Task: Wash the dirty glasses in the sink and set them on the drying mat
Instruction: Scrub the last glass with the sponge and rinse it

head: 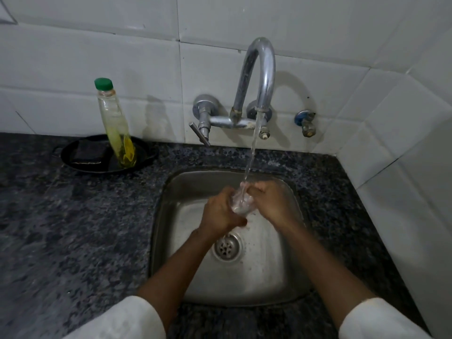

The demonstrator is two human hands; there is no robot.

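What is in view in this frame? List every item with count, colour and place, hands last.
glass: one, clear, held over the sink under the running water
sink: one, steel, set in the counter
tap: one, chrome, on the wall, running
valve: one, blue-tinged, right of the tap
counter: one, dark speckled stone
bottle: one, clear with yellow liquid and green cap, leaning in the tray
tray: one, black, on the counter at left
sponge: one, dark, in the tray
left hand: grips the glass
right hand: grips the glass

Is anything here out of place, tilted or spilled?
One thing: the green-capped bottle of yellow liquid leans to the left in the black dish on the counter instead of standing upright. The scrub pad lies flat beside it. Nothing looks spilled.
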